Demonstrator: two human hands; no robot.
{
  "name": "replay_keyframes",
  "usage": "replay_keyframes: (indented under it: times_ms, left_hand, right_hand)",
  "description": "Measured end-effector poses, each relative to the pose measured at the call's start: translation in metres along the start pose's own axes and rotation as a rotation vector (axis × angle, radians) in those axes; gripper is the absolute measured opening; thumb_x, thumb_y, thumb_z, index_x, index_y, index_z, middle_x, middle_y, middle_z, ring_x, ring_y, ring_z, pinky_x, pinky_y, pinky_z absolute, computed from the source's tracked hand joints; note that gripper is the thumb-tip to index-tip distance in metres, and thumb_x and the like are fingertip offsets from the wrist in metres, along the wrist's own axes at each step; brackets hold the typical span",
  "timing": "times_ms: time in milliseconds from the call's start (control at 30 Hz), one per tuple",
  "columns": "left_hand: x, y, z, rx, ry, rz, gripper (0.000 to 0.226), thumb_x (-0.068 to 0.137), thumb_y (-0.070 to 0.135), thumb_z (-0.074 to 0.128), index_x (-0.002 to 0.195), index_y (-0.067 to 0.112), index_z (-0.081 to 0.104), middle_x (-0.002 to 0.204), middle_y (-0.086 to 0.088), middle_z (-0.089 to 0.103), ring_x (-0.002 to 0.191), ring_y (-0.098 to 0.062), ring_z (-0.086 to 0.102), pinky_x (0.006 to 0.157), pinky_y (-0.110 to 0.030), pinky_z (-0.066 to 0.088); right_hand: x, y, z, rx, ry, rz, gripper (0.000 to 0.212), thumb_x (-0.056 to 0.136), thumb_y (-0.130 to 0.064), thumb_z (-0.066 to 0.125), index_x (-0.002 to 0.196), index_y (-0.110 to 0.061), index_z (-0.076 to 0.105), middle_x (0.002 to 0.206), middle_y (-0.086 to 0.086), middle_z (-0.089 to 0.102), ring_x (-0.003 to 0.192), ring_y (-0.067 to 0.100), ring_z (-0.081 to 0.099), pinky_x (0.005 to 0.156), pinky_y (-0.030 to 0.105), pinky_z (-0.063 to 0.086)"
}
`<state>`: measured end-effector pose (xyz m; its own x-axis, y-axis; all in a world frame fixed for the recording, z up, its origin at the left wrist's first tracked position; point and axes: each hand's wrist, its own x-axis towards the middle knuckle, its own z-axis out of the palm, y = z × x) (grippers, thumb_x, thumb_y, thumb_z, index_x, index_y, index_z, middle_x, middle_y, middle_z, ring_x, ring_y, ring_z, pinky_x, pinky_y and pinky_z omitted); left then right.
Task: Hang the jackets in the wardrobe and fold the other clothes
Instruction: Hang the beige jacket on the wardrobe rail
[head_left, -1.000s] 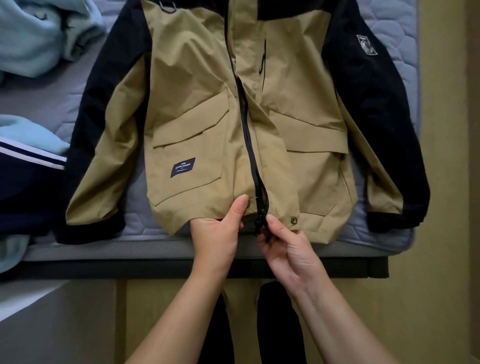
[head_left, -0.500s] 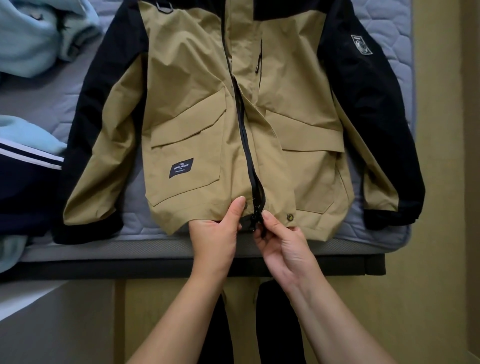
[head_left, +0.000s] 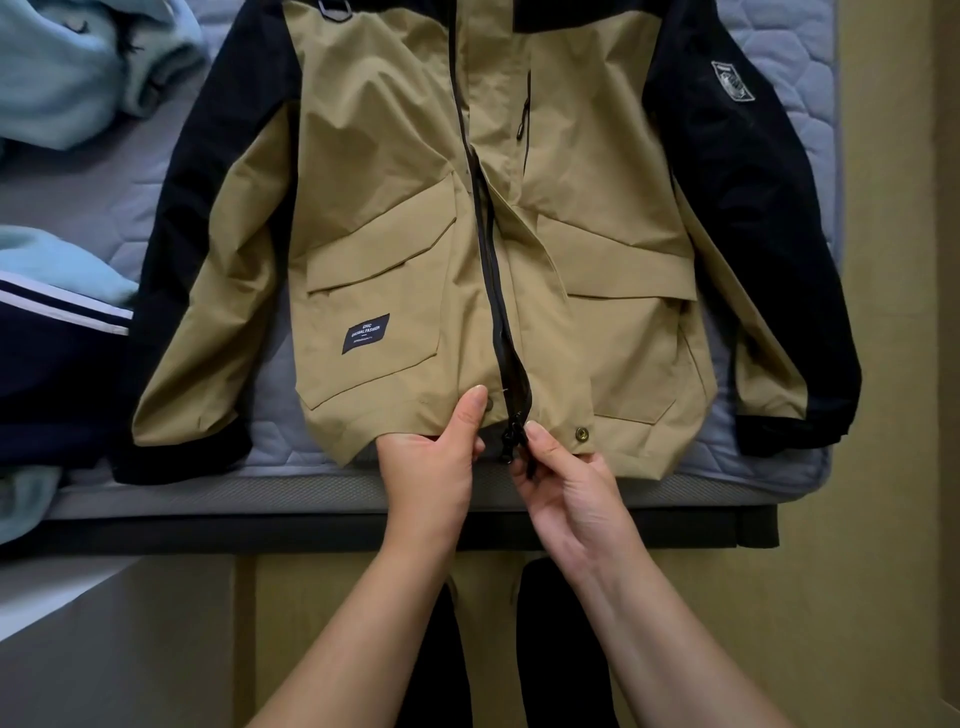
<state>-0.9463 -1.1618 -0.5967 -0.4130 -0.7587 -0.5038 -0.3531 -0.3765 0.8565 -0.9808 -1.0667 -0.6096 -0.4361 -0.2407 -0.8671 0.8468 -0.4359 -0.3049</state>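
Observation:
A tan jacket (head_left: 395, 218) with black sleeves lies face up on the grey quilted mattress (head_left: 78, 208), its hem at the near edge. Its black front zipper (head_left: 493, 291) runs down the middle and gapes a little near the bottom. My left hand (head_left: 431, 467) pinches the hem of the left front panel, thumb on top of the fabric. My right hand (head_left: 561, 478) pinches the zipper end (head_left: 514, 441) at the hem of the right panel, just beside a metal snap (head_left: 582, 434).
A light blue garment (head_left: 78, 67) lies crumpled at the far left of the mattress. A navy garment with white stripes (head_left: 47, 374) sits on another light blue piece at the left edge. The dark bed frame (head_left: 208, 530) runs below the mattress. My legs stand on the floor beneath.
My hands have stayed at the hem by the zipper's bottom end. The right fingers shifted slightly on the zipper end. The jacket has not moved.

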Motion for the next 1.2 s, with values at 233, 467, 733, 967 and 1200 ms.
replay_keyframes:
  times_ms: [233,467,733,967,1200]
  left_hand:
    - [-0.0014,-0.001,0.0015,0.0,0.011,-0.003,0.011,0.081,0.011,0.073,0.072,0.014,0.067,0.059,0.009,0.066,0.048,-0.002,0.055,0.049,-0.017,0.047]
    - [-0.0014,0.0004,-0.0012,-0.019,0.003,0.004,0.012,0.081,0.008,0.071,0.073,0.015,0.066,0.059,0.009,0.065,0.047,-0.003,0.054,0.048,-0.016,0.047]
    - [-0.0037,-0.0014,-0.0021,-0.007,-0.039,-0.007,0.004,0.081,0.007,0.071,0.081,0.009,0.067,0.063,0.009,0.067,0.05,-0.003,0.057,0.05,-0.017,0.048]
    - [-0.002,-0.0013,-0.004,-0.026,-0.003,-0.002,0.008,0.082,0.009,0.07,0.077,0.012,0.066,0.059,0.008,0.063,0.048,-0.005,0.054,0.05,-0.018,0.048]
    - [-0.0019,-0.0019,-0.0024,-0.004,-0.005,0.02,0.006,0.082,0.009,0.071,0.081,0.004,0.067,0.061,0.006,0.064,0.049,-0.005,0.055,0.051,-0.018,0.048]
  right_hand:
    - [-0.0028,0.0,0.0018,0.008,-0.015,-0.014,0.031,0.064,-0.002,0.068,0.093,-0.009,0.062,0.075,0.002,0.071,0.064,0.01,0.066,0.055,0.02,0.052]
    - [-0.002,0.0031,0.0016,0.01,0.005,-0.019,0.034,0.063,-0.001,0.068,0.096,-0.008,0.062,0.076,0.004,0.071,0.065,0.011,0.066,0.055,0.021,0.052]
    - [-0.001,0.0058,0.0027,0.023,0.003,-0.023,0.035,0.061,-0.003,0.071,0.094,-0.009,0.062,0.077,0.003,0.071,0.068,0.01,0.067,0.057,0.021,0.053]
    - [-0.0007,0.0074,0.0027,0.012,0.012,-0.023,0.038,0.062,-0.003,0.07,0.099,-0.009,0.061,0.078,0.002,0.071,0.067,0.01,0.067,0.057,0.021,0.052]
    - [-0.0008,0.0078,0.0038,0.009,0.023,-0.019,0.039,0.062,-0.003,0.07,0.099,-0.008,0.061,0.079,0.002,0.071,0.068,0.011,0.067,0.056,0.021,0.052]
